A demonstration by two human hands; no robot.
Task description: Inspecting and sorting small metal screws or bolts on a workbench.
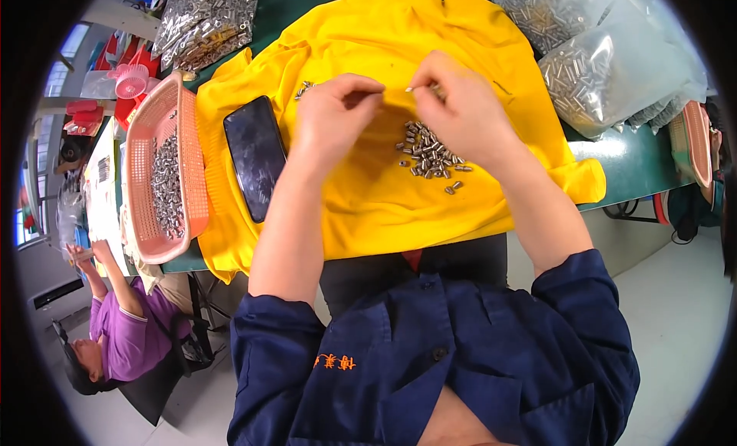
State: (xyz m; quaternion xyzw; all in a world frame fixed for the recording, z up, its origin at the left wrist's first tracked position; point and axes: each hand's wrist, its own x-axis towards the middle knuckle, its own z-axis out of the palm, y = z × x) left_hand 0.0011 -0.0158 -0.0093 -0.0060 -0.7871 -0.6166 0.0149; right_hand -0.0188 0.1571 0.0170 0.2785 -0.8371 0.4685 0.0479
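Observation:
Over a yellow cloth (361,208) my left hand (332,120) and my right hand (464,108) face each other with a small gap between their fingertips. Both have thumb and forefinger pinched together. What either pinch holds, if anything, is too small to make out. A loose pile of small silvery metal fittings (430,153) lies just below my right hand, partly covered by it. A few similar metal pieces (304,88) peek out beside my left hand. Left of my left forearm lies a black smartphone (256,158), screen up.
At the left edge stands a pink plastic basket (196,181) with many small metal parts inside. Clear bags of metal parts (207,24) sit at the far left, and more bags (580,81) at the far right. A person in purple (138,342) sits at the left.

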